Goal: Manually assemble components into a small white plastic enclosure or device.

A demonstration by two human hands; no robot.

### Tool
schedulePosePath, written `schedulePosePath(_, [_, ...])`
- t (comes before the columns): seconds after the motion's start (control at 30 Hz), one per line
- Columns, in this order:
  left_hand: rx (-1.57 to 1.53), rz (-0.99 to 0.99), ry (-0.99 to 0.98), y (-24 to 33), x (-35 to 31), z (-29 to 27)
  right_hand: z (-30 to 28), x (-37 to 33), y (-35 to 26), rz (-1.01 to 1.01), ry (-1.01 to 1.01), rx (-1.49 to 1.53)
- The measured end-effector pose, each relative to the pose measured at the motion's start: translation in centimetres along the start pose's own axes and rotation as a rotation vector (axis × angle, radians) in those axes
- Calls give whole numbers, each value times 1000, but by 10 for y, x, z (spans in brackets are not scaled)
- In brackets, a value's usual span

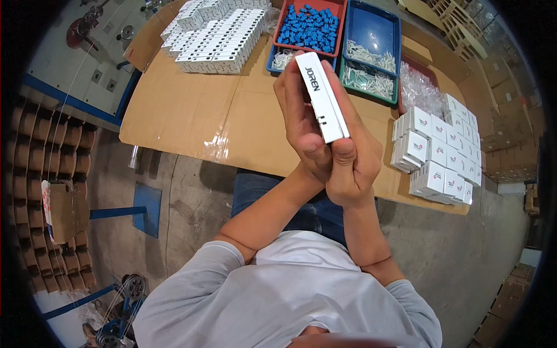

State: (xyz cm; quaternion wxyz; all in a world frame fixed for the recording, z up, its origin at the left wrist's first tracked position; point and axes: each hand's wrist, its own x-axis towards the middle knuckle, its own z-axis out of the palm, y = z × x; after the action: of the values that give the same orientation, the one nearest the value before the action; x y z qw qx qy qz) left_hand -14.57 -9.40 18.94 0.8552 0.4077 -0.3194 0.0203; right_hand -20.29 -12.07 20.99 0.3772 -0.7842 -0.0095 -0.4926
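Both left hand (297,119) and right hand (358,158) grasp a slim white box (322,98) with their fingers (341,93), over the surface (180,116), inward of its near edge; the box's long axis slants far-left to near-right.

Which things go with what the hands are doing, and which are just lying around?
Probably part of the job:
white block in left hand and right hand
stacked white blocks
blue pieces
white boxes

Probably just lying around:
blue stand
grey wheel
cardboard box
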Motion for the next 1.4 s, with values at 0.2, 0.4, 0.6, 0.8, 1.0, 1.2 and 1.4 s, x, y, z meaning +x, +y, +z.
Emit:
schedulePosePath(0.2, [56,-15,-6,11,3,4,-7,3,-5,-34,9,67])
schedulePosePath(0.4, [63,-65,38,16,0,8,-13,0,-8,-49,15,145])
schedulePosePath(0.6, [68,4,80,13,-7,6,-8,2,-10,-75,39,240])
schedulePosePath(0.8, [-47,29,27,0,3,13,-21,11,-12,94,-53,84])
schedulePosePath(1.0, [-228,-164,-168,-3,-1,20,-41,20,11,202,103,93])
schedulePosePath(1.2, [-269,-318,-104,-6,7,16,-74,17,16,381,66,197])
schedulePosePath(1.4, [-695,-905,-49,10,26,7,-84,9,14,264,25,10])
